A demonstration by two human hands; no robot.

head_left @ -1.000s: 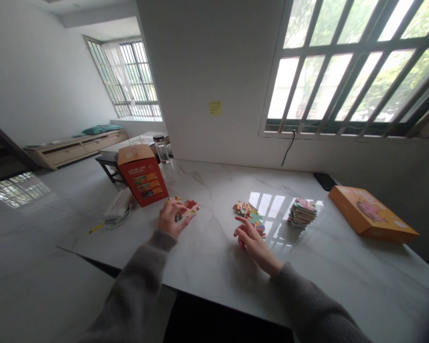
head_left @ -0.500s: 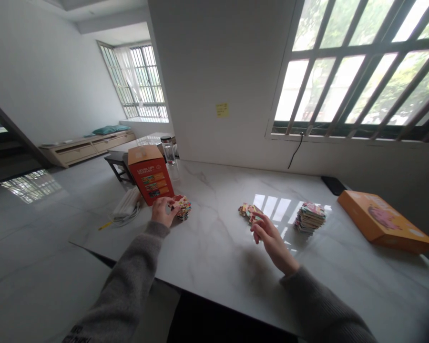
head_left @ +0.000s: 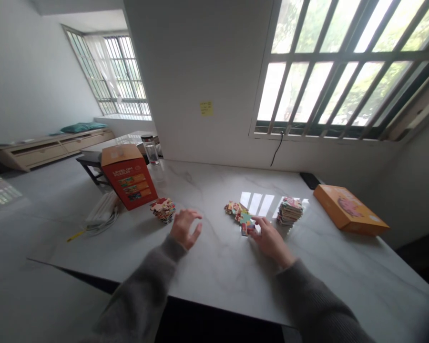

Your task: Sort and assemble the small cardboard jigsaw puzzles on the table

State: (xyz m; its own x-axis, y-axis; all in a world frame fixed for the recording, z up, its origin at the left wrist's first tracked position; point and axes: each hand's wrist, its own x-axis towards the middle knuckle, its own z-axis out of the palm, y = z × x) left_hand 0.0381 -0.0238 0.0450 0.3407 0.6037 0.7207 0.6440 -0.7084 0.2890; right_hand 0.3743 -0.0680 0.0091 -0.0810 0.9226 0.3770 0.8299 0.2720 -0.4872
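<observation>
Left hand: open, fingers spread, holding nothing, small jigsaw-piece pile at its 10 o'clock; right hand: fingertips at loose jigsaw pieces at 11 o'clock, grip unclear, squared jigsaw-piece stack compactly kept at 1 o'clock.

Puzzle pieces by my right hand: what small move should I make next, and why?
Probably nudge the teal piece away from the loose puzzle pieces with your right hand, since your fingertips are already beside it. Your left hand looks empty, so it can stay put.
</observation>
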